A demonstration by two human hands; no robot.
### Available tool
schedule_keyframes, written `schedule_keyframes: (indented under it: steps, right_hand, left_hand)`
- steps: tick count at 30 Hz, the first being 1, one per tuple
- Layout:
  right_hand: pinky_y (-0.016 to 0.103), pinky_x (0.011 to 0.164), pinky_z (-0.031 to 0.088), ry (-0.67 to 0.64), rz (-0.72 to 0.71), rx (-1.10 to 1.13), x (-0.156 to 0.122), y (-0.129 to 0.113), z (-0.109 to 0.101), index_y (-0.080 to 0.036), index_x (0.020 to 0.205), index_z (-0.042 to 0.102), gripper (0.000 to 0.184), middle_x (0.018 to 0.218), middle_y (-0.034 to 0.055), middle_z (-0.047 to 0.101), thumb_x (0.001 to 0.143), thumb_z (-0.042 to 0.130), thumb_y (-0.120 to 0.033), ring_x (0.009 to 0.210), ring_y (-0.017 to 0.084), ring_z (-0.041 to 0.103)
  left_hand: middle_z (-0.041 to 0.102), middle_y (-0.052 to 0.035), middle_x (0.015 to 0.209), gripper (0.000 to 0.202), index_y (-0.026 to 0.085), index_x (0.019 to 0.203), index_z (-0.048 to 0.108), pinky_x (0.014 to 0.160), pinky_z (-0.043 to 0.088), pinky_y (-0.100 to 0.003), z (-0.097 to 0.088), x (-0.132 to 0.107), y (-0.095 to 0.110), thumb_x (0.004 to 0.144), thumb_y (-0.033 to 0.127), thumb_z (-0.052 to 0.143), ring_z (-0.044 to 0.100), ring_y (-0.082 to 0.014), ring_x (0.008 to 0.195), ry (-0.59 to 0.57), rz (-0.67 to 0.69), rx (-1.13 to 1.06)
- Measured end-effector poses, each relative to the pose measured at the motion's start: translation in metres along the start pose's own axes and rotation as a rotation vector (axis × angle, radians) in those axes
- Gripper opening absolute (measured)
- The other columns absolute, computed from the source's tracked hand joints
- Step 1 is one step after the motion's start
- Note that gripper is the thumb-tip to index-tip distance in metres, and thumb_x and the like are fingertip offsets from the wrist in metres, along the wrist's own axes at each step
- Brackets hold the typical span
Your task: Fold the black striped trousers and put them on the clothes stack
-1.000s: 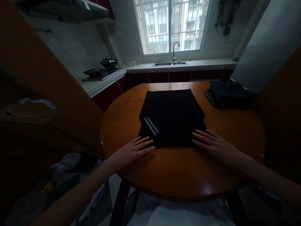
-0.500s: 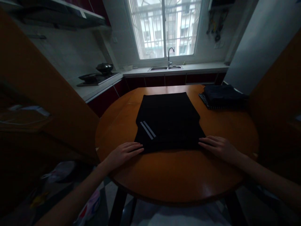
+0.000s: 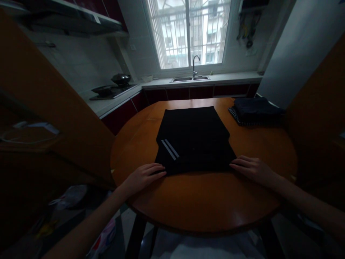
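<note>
A black garment, apparently a folded shirt with two pale stripes near its left side, lies flat across the middle of the round wooden table. At its near left corner, my left hand has thumb and fingers closed on the cloth. My right hand pinches the near right corner in the same way. The fabric between both hands lies straight along its near edge. The cloth under the fingertips is hidden.
A stack of dark folded clothes sits at the table's far right. Beyond are a counter with a sink and a stove with pans. Wooden panels flank the table; plastic bags lie on the floor at left.
Almost nothing differs. The right fingertips sit very slightly farther right at the garment's corner; the garment itself lies as before.
</note>
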State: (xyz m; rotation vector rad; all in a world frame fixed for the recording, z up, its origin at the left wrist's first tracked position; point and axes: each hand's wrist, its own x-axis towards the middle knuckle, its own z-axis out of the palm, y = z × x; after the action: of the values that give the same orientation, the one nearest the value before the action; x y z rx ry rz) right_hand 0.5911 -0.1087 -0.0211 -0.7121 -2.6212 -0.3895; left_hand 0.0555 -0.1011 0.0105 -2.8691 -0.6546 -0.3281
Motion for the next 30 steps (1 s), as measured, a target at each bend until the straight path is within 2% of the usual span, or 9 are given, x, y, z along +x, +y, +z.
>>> schedule_keyframes:
  steps: [9, 16, 23, 26, 30]
  right_hand:
    - [0.027, 0.077, 0.059, 0.046, 0.037, 0.049, 0.002, 0.000, -0.001, -0.020, 0.124, 0.068, 0.032, 0.103, 0.0084, 0.075, 0.101, 0.047, -0.012, 0.094, 0.018, 0.071]
    - [0.029, 0.078, 0.058, 0.043, 0.049, 0.050, -0.003, 0.000, 0.003, -0.017, 0.122, 0.068, 0.030, 0.106, 0.0100, 0.074, 0.101, 0.048, -0.012, 0.096, 0.019, 0.070]
    - [0.030, 0.077, 0.059, 0.032, 0.044, 0.051, -0.006, -0.002, 0.000, -0.018, 0.130, 0.064, 0.037, 0.103, 0.0107, 0.073, 0.100, 0.044, -0.009, 0.094, 0.019, 0.069]
    - [0.030, 0.076, 0.058, 0.009, 0.056, 0.096, -0.006, -0.004, -0.009, -0.019, 0.128, 0.065, 0.036, 0.101, 0.0101, 0.072, 0.101, 0.044, -0.011, 0.092, 0.019, 0.069]
    - [0.028, 0.071, 0.056, -0.066, 0.136, 0.231, -0.005, -0.010, -0.027, -0.021, 0.119, 0.070, 0.029, 0.094, 0.0078, 0.071, 0.103, 0.045, -0.017, 0.081, 0.017, 0.068]
  left_hand:
    - [0.068, -0.0105, 0.125, 0.041, 0.023, 0.144, 0.052, 0.092, 0.059, -0.032, 0.012, -0.011, 0.003, 0.107, 0.018, 0.036, 0.067, -0.0190, 0.113, 0.126, -0.102, -0.033]
    - [0.066, -0.0101, 0.124, 0.039, 0.025, 0.140, 0.057, 0.094, 0.057, -0.035, 0.008, -0.008, 0.014, 0.106, 0.017, 0.039, 0.063, -0.0203, 0.114, 0.059, -0.193, -0.030]
    - [0.067, -0.0100, 0.115, 0.043, 0.025, 0.144, 0.052, 0.088, 0.057, -0.033, 0.011, -0.018, 0.013, 0.104, 0.013, 0.039, 0.064, -0.0196, 0.103, 0.082, -0.187, -0.038]
    - [0.067, -0.0094, 0.112, 0.040, 0.024, 0.139, 0.056, 0.086, 0.057, -0.031, 0.003, -0.017, 0.017, 0.104, 0.012, 0.040, 0.065, -0.0193, 0.101, 0.074, -0.181, -0.069]
    - [0.068, -0.0076, 0.103, 0.035, 0.023, 0.129, 0.064, 0.077, 0.055, -0.024, -0.022, -0.011, 0.025, 0.104, 0.013, 0.042, 0.066, -0.0158, 0.089, 0.068, -0.197, -0.192]
